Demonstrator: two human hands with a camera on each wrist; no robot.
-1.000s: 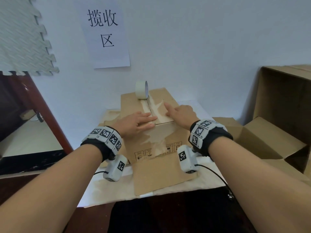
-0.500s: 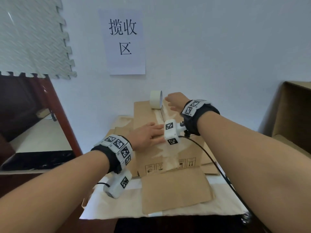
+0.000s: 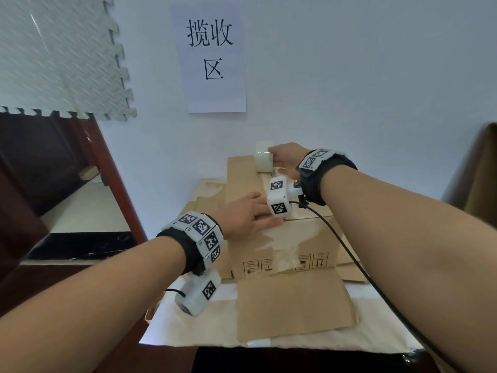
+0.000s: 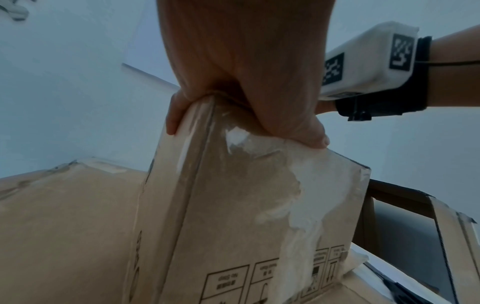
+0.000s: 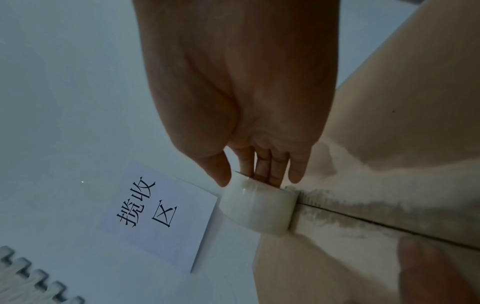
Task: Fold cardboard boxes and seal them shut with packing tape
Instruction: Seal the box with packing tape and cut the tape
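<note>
Atop box [image 3: 282,238], tape roll [image 3: 264,160] on edge

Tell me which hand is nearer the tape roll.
Right. The right hand touches the tape roll at the far end of the box, fingers on its side. The left hand presses flat on the box's near top edge, apart from the roll.
</note>
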